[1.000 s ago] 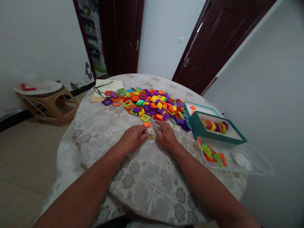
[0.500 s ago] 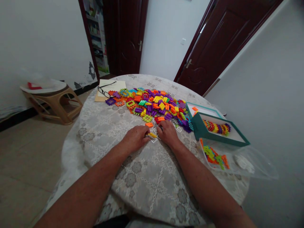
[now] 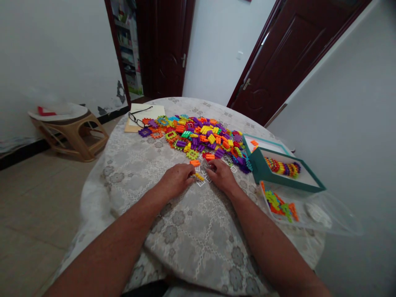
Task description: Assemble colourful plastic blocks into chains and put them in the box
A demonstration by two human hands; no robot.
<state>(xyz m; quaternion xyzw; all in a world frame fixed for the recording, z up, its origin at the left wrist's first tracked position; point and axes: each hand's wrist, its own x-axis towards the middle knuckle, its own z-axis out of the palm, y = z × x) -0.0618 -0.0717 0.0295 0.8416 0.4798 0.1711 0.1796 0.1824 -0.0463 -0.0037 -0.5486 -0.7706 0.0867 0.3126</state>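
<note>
Floral tablecloth (image 3: pixel 198 235) under slim yellow piece (image 3: pixel 199 177).

Dim, diffuse indoor light over a round table (image 3: pixel 192 251), viewed through a wide-angle lens.
Overall tone is cool and grey; the direction of the light cannot be told. The pale wall (image 3: pixel 213 53) beyond the surface's far edge is among the brightest areas, while a narrow bright sliver (image 3: pixel 265 38) marks the frame of the dark door (image 3: pixel 284 53). Shadows are soft, and the forearms (image 3: pixel 262 231) darken toward the near edge. Colours in the pile of pieces (image 3: pixel 206 134) remain vivid, but fine outlines between the hands (image 3: pixel 175 179) are indistinct. At the surface's right edge, the clear tray (image 3: pixel 343 214) appears hazy and stretched; the door leans strongly.
</note>
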